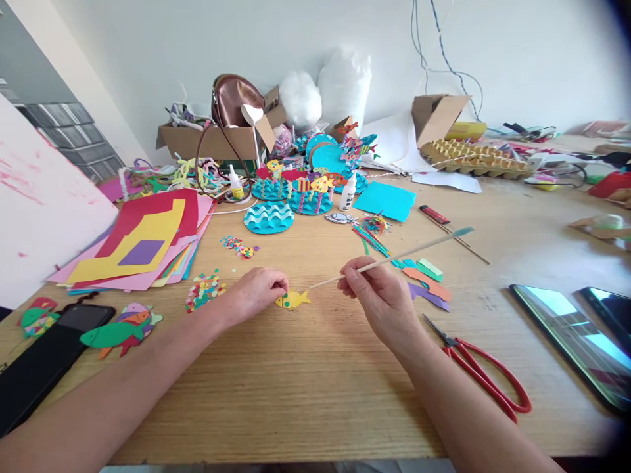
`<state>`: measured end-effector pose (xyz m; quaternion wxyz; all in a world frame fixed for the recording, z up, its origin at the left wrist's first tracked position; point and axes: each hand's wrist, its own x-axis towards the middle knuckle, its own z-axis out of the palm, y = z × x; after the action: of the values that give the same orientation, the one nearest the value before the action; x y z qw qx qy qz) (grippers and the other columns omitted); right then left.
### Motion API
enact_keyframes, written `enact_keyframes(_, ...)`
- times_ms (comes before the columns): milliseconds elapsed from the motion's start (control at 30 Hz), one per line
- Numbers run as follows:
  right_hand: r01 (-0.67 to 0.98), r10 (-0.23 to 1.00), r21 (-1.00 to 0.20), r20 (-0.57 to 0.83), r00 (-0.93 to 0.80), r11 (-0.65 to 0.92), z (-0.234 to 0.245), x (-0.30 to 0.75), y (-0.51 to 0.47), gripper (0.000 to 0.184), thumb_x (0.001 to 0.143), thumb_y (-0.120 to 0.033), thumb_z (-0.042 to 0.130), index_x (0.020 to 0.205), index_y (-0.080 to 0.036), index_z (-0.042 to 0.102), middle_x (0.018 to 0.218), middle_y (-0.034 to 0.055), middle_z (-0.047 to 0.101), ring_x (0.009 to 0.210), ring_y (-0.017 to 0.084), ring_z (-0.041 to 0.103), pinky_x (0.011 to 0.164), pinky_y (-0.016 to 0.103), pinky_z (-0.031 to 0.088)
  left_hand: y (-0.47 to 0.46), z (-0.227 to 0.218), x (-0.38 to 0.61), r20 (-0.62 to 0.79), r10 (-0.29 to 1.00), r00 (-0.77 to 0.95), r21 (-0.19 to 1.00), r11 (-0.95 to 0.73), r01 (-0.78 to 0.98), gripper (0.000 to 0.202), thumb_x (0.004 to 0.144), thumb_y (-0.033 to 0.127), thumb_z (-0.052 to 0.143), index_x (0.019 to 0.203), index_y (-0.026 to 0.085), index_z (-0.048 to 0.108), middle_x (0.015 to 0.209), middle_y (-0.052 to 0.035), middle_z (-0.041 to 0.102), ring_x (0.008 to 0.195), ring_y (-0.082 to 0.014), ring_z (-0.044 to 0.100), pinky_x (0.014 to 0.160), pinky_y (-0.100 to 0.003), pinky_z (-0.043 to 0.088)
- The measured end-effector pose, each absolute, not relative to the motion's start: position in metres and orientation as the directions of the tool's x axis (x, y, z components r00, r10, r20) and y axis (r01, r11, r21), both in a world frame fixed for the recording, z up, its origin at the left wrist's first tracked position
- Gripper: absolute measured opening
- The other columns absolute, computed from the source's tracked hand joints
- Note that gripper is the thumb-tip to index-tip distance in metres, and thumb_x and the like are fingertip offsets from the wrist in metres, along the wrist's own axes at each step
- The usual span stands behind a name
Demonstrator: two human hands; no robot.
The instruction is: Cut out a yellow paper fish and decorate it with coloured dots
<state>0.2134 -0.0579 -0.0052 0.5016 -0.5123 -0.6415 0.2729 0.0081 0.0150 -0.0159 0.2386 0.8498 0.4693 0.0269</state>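
Note:
A small yellow paper fish [292, 300] with green dots lies flat on the table in front of me. My left hand [260, 289] is at the fish's head end, fingers curled together; whatever they may pinch is hidden. Between the thumb and fingers of my right hand [377, 292] is a long thin wooden stick [419, 250], its upper end bluish-green. The stick's pointed end reaches close to the fish's tail; I cannot tell whether it touches. Left of my left hand lies a pile of coloured paper dots [204, 291].
Red-handled scissors [486, 374] and a tablet-like device [572, 341] lie at right. Coloured sheets [142, 240], foam fish [111, 335] and a black phone [59, 355] are at left. Glue bottles [348, 192] and blue wavy paper decorations [269, 218] stand behind, before a cardboard box [190, 140].

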Motion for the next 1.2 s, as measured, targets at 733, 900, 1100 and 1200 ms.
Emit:
enact_keyframes(733, 0.377, 0.94, -0.871, 0.341, 0.002, 0.315, -0.008, 0.215, -0.058, 0.02, 0.087, -0.032, 0.044, 0.076, -0.018, 0.052, 0.066, 0.0023, 0.058, 0.06, 0.013, 0.055, 0.054, 0.024, 0.043, 0.009, -0.017, 0.011, -0.111, 0.81, 0.576, 0.423, -0.486, 0.765, 0.017, 0.072, 0.006, 0.047, 0.068, 0.017, 0.059, 0.071, 0.0002, 0.061, 0.068, -0.0129, 0.054, 0.06, -0.021, 0.037)
enact_keyframes(900, 0.372, 0.937, -0.87, 0.35, 0.0, 0.325, -0.008, 0.215, -0.058, 0.02, 0.087, -0.033, 0.044, 0.076, -0.018, 0.052, 0.066, 0.0018, 0.058, 0.059, 0.012, 0.055, 0.053, 0.024, 0.042, 0.007, -0.016, 0.012, -0.095, 0.832, 0.547, 0.442, -0.457, 0.772, 0.015, 0.073, 0.007, 0.046, 0.075, 0.017, 0.058, 0.065, 0.003, 0.057, 0.06, -0.0108, 0.052, 0.053, -0.02, 0.034)
enact_keyframes(1100, 0.374, 0.937, -0.867, 0.349, -0.013, 0.329, -0.012, 0.215, -0.057, 0.019, 0.087, -0.031, 0.044, 0.077, -0.018, 0.052, 0.066, 0.0014, 0.058, 0.059, 0.012, 0.054, 0.054, 0.024, 0.042, 0.004, -0.007, 0.002, -0.06, 0.842, 0.537, 0.424, -0.466, 0.777, 0.011, 0.078, 0.013, 0.048, 0.077, 0.017, 0.058, 0.07, 0.002, 0.059, 0.065, -0.0122, 0.054, 0.056, -0.021, 0.037)
enact_keyframes(1200, 0.397, 0.932, -0.85, 0.36, -0.041, 0.346, -0.012, 0.214, -0.057, 0.018, 0.088, -0.03, 0.043, 0.078, -0.018, 0.052, 0.069, 0.0015, 0.058, 0.061, 0.012, 0.055, 0.054, 0.023, 0.041, -0.004, -0.01, -0.011, 0.002, 0.774, 0.634, 0.337, -0.597, 0.728, 0.017, 0.082, 0.011, 0.045, 0.078, 0.017, 0.06, 0.079, -0.0009, 0.063, 0.076, -0.0145, 0.057, 0.068, -0.025, 0.043)
